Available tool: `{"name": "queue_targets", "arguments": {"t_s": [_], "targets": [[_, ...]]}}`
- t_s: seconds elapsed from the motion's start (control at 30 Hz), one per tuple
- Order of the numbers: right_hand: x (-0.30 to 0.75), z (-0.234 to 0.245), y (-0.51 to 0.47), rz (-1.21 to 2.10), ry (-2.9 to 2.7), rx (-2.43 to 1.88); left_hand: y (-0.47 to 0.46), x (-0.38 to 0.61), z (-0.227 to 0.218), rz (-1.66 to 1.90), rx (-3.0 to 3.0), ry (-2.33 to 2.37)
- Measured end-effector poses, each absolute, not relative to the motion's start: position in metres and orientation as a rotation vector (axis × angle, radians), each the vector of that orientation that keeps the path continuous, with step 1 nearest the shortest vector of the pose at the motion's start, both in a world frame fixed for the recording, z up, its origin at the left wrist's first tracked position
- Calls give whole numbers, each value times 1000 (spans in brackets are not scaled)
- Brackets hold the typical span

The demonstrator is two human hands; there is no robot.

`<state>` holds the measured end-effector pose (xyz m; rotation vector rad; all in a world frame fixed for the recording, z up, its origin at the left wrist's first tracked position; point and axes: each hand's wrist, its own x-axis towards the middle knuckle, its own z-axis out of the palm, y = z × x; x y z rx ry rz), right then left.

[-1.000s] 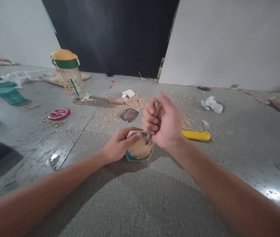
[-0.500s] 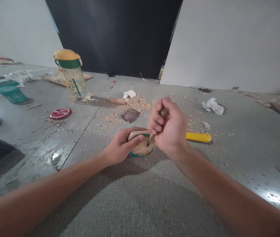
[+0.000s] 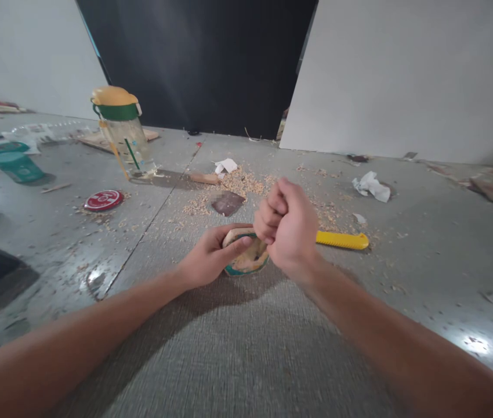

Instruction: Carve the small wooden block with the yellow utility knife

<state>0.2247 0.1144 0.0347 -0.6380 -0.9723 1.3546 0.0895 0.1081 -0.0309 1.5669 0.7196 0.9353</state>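
A round wooden piece (image 3: 246, 259) with a green-painted edge lies on the grey floor in front of me. My left hand (image 3: 210, 255) grips its left side, thumb laid over the top. My right hand (image 3: 287, 227) is a closed fist just right of and above the piece, wrapped round a wooden-handled carving tool that the fingers now hide; its tip is down at the wood's right part. Pale wood shavings (image 3: 233, 187) lie scattered behind the hands.
A yellow utility knife (image 3: 342, 239) lies right of my fist. A clear bottle with green and yellow lid (image 3: 122, 133) stands at back left, near a red round lid (image 3: 103, 200) and a green box (image 3: 17, 166). Crumpled tissue (image 3: 370, 184) at right; dark sandpaper piece (image 3: 228, 202) behind.
My right fist has dropped lower and closed over the tool, so its handle no longer shows above the fingers. The left hand kept its hold on the wooden piece.
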Motion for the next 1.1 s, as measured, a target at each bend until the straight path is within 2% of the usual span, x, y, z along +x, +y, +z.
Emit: {"name": "queue_targets", "arguments": {"t_s": [0.37, 0.97, 1.1], "targets": [[224, 45, 113, 1283, -958, -683, 108, 89, -31, 933, 1603, 721], [215, 25, 119, 1177, -1046, -801, 107, 89, -32, 959, 1595, 794], [216, 30, 118, 1247, -1014, -778, 107, 89, -31, 943, 1614, 791]]}}
